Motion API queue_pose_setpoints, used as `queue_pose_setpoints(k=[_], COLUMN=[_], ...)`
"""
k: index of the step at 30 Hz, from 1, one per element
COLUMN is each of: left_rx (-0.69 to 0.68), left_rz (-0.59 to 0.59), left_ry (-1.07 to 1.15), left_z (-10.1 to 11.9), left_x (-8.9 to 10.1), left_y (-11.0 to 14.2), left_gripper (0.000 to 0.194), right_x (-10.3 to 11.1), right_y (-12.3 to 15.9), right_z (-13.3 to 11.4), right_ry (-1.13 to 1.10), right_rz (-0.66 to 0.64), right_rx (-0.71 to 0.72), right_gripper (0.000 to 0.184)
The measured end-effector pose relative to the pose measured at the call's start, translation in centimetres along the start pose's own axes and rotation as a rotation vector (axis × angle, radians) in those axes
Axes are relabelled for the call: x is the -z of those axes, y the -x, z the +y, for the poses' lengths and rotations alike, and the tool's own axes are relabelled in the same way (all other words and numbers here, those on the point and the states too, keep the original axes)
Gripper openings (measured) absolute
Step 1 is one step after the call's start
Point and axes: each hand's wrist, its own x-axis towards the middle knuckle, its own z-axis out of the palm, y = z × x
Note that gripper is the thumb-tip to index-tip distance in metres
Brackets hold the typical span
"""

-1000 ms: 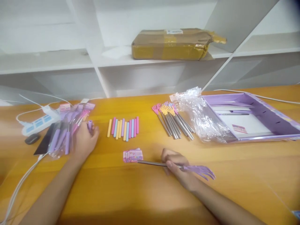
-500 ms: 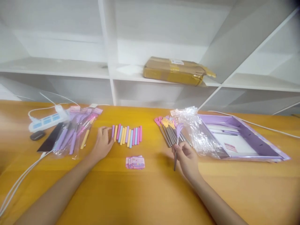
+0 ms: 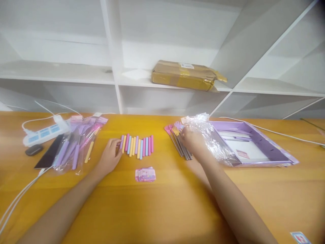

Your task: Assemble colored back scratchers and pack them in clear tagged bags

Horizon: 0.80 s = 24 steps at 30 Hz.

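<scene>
Rolling is the first trouble I'd look for, near the centre of the frame: the row of coloured tubes [image 3: 136,145] lies loose on the counter [image 3: 162,210], so a nudge from the left hand [image 3: 109,157] against the purple tube [image 3: 122,143] at the row's left end could push the neighbours out of line. Right of centre, the metal-rodded scratchers [image 3: 183,149] overlap in a loose fan; pulling one could drag others along or hook their splayed heads together. The crumpled clear plastic [image 3: 213,145] just beside them might snag too, as the right hand [image 3: 191,140] is working close to it.

As for pose, the left forearm slants up from the lower left corner, the back of the hand showing, thumb and fingers curved narrowly at that purple tube; whether they truly pinch it, I can't tell. The right forearm rises from the lower right, its hand bent over the head end of the scratchers with its fingertips hidden, so I can't say whether it grips anything. Between the arms, below the tubes, sits a little stack of cards [image 3: 146,174], touched by neither.
</scene>
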Motion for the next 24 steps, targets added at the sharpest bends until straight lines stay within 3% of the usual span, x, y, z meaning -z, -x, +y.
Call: queue_pose_setpoints(k=[11, 16, 21, 24], left_rx=[0.023, 0.065, 0.087, 0.107], left_rz=[0.025, 0.061, 0.085, 0.101], left_ry=[-0.001, -0.003, 0.044, 0.063], left_z=[-0.3, -0.4, -0.3, -0.2], left_x=[0.1, 0.2, 0.3, 0.3], left_y=[-0.5, -0.8, -0.7, -0.6], left_gripper=[0.031, 0.031, 0.03, 0.03], right_x=[-1.8, -0.3, 2.9, 3.3], right_y=[-0.5, -0.3, 1.4, 3.7], right_z=[0.3, 0.4, 1.2, 1.3], right_ry=[0.08, 0.049, -0.1, -0.225], right_rz=[-0.029, 0.006, 0.191, 0.354], right_rx=[0.035, 0.036, 0.02, 0.117], right_gripper=[0.023, 0.024, 0.023, 0.024])
